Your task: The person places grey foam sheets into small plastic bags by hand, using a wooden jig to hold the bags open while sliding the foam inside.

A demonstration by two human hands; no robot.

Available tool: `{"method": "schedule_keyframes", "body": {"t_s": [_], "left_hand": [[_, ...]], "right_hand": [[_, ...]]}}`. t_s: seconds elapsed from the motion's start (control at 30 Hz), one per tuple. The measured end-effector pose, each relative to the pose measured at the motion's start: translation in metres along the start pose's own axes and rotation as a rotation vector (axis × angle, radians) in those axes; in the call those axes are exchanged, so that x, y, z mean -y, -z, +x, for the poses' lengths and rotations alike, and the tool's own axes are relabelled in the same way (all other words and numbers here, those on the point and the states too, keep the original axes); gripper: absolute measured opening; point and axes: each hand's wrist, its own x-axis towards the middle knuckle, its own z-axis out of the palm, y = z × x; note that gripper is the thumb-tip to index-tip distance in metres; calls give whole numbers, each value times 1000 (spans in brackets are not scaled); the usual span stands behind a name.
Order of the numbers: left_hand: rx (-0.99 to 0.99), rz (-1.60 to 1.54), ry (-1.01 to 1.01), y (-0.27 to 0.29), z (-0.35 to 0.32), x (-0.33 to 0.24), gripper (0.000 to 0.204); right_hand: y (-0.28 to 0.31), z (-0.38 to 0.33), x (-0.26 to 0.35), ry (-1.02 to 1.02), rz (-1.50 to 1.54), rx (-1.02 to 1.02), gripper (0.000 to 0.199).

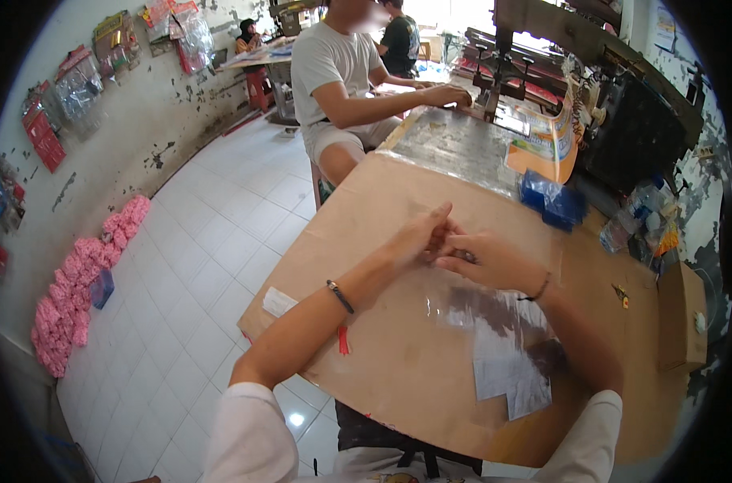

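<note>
Our left hand (420, 237) and right hand (490, 259) meet over the cardboard tabletop (390, 338), fingers curled toward each other at the tips. We cannot tell whether anything small sits between them, or whether the fingertips are pinched. The clear plastic pieces (498, 358) lie flat, overlapping, on our body's side of the right hand and beside its forearm. For good handling, we would brace both wrists and let only the fingertips work, above bare cardboard. Thin film probably slides and clings, so we would lift one piece by its edge, and hold the right forearm off the rest. The red strip (344, 340), just beside the left forearm, is best left undisturbed.
</note>
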Motion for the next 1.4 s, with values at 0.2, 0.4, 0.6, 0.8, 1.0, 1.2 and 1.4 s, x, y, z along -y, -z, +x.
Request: {"method": "schedule_keyframes", "body": {"t_s": [0.2, 0.4, 0.6, 0.8, 1.0, 1.2, 1.4], "left_hand": [[198, 506, -15, 46, -16, -20, 36], [10, 732, 103, 73, -24, -35, 25], [-180, 837, -126, 94, -25, -31, 19], [-212, 895, 79, 77, -24, -41, 20], [-457, 708, -159, 94, -19, -29, 23], [-471, 633, -256, 90, -21, -33, 26], [-364, 606, -204, 103, -28, -42, 27]], "right_hand": [[-43, 12, -52, -22, 137, -176, 23], [-49, 23, -56, -52, 208, -278, 18], [-50, 27, -62, -81, 284, -358, 21], [-44, 24, -69, -204, 264, -438, 26], [-45, 28, -77, -293, 404, -479, 37], [-48, 33, -93, -325, 746, -601, 32], [-41, 31, -85, -352, 871, -620, 24]]}}
